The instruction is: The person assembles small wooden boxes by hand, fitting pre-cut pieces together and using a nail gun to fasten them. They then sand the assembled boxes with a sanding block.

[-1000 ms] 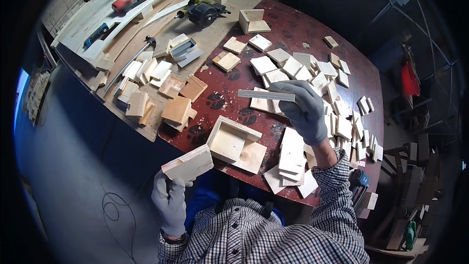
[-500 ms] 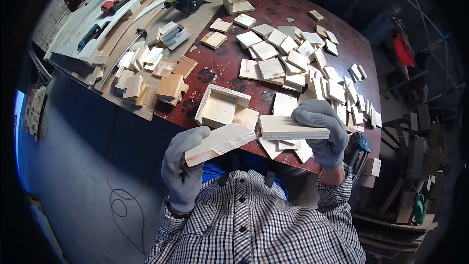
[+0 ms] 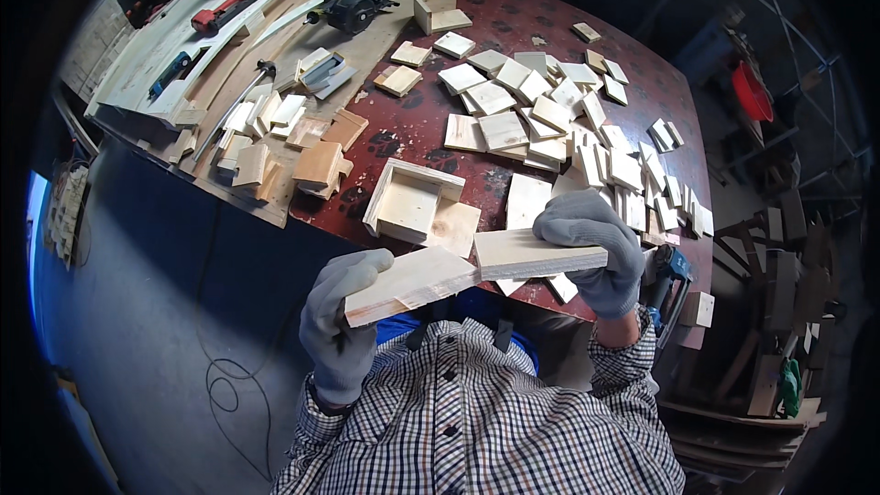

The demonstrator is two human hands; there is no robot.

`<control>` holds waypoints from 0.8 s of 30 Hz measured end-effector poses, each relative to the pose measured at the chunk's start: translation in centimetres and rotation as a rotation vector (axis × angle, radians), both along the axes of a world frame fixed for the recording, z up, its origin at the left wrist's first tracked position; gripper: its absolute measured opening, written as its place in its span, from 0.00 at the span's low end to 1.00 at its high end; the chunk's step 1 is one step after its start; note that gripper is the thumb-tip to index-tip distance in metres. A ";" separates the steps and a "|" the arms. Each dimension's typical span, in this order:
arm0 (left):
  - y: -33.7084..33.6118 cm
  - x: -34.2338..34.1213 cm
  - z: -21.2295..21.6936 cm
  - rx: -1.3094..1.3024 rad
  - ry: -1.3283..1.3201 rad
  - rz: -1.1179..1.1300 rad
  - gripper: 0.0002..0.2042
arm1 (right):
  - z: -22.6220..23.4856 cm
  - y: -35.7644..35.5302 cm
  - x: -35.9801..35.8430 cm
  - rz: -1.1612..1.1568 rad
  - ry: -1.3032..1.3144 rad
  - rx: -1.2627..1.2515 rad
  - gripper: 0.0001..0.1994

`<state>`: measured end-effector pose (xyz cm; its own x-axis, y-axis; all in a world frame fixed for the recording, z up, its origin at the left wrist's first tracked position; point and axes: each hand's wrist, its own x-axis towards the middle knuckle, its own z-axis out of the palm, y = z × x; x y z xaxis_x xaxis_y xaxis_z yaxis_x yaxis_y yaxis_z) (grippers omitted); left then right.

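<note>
Both my hands wear grey gloves and are raised close to my chest, in front of the table's near edge. My left hand (image 3: 341, 330) grips a pale plywood piece (image 3: 410, 284) from below, tilted up to the right. My right hand (image 3: 594, 247) holds a second plywood piece (image 3: 539, 255) level, fingers wrapped over its top. The two pieces meet end to end between my hands. Just beyond them on the dark red table (image 3: 513, 23) lies a partly built open wooden box (image 3: 414, 203).
Many square plywood pieces (image 3: 550, 119) cover the table's middle and right. On a plywood sheet at the left lie small blocks (image 3: 275, 137), a red clamp (image 3: 218, 9) and a power tool (image 3: 353, 7). A blue tool (image 3: 669, 268) hangs at the table's right edge. A cable (image 3: 229, 385) lies on the floor.
My right hand lifted a plywood piece from the table and brought it toward me. My left hand raised its piece until the two ends met.
</note>
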<state>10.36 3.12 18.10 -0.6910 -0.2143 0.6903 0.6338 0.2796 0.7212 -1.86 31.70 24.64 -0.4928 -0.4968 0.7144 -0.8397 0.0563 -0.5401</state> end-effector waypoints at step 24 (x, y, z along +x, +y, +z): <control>0.3 -0.2 0.8 -0.076 -0.091 0.020 0.13 | 0.2 -0.3 1.9 0.031 -0.053 -0.102 0.20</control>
